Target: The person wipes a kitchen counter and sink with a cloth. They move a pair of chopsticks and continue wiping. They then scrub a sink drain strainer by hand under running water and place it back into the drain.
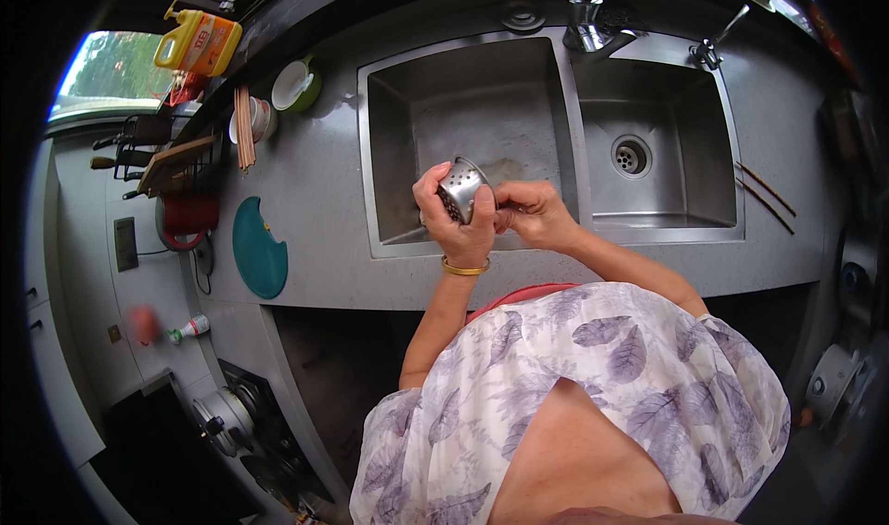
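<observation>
My left hand (460, 223) is wrapped around a perforated stainless-steel strainer basket (464, 180), tilted on its side over the front of the large sink basin (479, 101). At the basket's right edge, my right hand (536, 212) has its thumb and fingers bent close together. Whether they pinch something small or only touch the metal is hidden. A wet, murky patch (512, 169) lies on the basin floor beyond the hands. The smaller basin (667, 192) to the right has a round drain (631, 157) with holes in it.
Behind the basins stand a chrome faucet (585, 21) and a small lever tap (707, 54). Two chopsticks (767, 188) rest on the right counter. On the left are stacked bowls (262, 119), a green-and-white bowl (297, 86), chopsticks (244, 129), a teal board (258, 254) and a red kettle (184, 212).
</observation>
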